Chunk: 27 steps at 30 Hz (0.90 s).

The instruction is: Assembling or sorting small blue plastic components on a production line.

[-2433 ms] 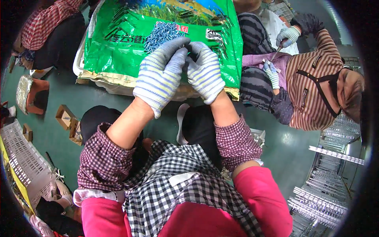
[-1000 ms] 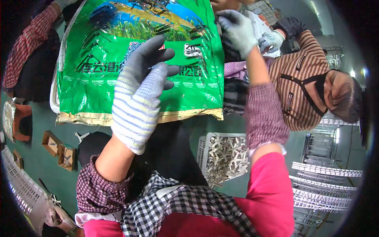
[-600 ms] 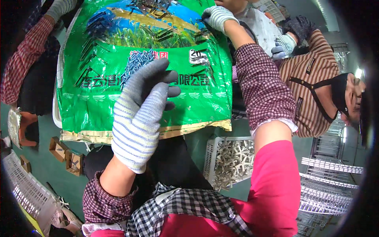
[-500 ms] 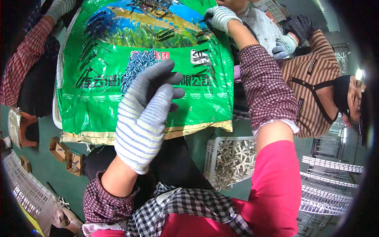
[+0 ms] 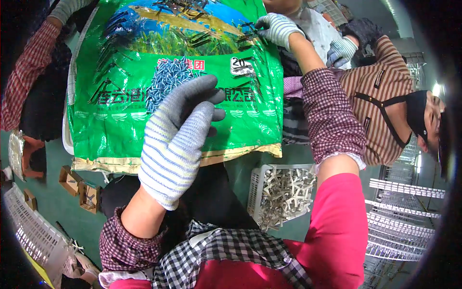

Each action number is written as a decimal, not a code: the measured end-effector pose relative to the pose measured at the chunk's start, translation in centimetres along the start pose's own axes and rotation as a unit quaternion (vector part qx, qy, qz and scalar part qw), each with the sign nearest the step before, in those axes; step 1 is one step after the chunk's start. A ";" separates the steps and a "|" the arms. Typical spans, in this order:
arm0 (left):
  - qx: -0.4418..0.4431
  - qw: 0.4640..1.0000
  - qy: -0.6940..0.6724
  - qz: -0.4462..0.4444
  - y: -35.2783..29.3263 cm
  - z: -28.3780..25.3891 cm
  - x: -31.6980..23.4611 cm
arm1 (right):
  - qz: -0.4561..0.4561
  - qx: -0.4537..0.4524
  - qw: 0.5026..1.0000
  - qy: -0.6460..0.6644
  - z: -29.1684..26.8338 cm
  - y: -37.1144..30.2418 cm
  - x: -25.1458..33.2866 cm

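Observation:
My left hand [image 5: 173, 144], in a striped white glove with grey palm and fingertips, hovers over the near part of a green printed bag [image 5: 236, 127]. Its fingers are bent and apart from the thumb, with nothing visible between them. Just beyond its fingers lies a heap of small bluish metal screws [image 5: 163, 82], partly hidden by the hand. My right hand [image 5: 279, 30], gloved alike, reaches to the bag's far right edge. Its fingertips are bent together beside thin black strips [image 5: 248, 28]; what they hold is too small to make out. More black strips [image 5: 108, 89] lie along the bag's left side.
A white basket [image 5: 257, 192] of pale metal pieces stands below the bag, by my right arm. Small cardboard boxes [image 5: 89, 196] sit on the floor at left. A co-worker in a striped top [image 5: 385, 91] is at right; another person's checked sleeve [image 5: 31, 72] shows at left.
My right hand has shifted slightly right and down along the bag's edge, its fingertips now showing more. The left hand has barely moved. The co-worker's gloved hand at right has moved a little.

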<state>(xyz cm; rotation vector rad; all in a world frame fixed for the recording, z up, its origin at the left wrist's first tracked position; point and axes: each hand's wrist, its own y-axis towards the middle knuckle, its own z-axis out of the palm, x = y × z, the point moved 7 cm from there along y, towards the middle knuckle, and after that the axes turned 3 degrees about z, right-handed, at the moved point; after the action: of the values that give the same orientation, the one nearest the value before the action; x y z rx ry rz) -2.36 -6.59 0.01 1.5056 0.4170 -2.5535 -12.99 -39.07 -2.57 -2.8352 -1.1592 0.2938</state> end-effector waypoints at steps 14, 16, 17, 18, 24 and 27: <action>0.028 0.999 0.015 0.008 -0.8 0.8 0.1 | 0.021 0.046 0.996 -0.069 -0.3 0.5 1.8; 0.031 0.999 0.018 0.012 -0.8 0.8 0.0 | 0.025 0.048 0.996 -0.067 -0.6 0.7 2.0; 0.029 0.999 0.020 0.016 -0.9 0.8 0.0 | 0.018 0.044 0.997 -0.060 -0.8 0.7 2.2; 0.026 0.999 0.024 0.014 -1.0 0.8 0.0 | 0.026 0.049 0.997 -0.049 -1.1 0.3 2.3; 0.026 0.998 0.041 0.043 -1.8 0.2 -0.2 | -0.014 -0.300 0.936 0.182 -13.4 -9.7 5.5; 0.029 0.996 0.061 0.057 -0.3 -0.2 0.5 | 0.009 -0.187 0.686 0.703 -17.8 -15.8 6.7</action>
<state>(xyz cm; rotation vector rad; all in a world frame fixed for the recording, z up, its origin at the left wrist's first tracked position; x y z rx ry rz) -2.54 -6.23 -0.50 1.6611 0.2652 -2.4155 -15.64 -22.87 15.94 -2.0764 -0.7202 -1.9137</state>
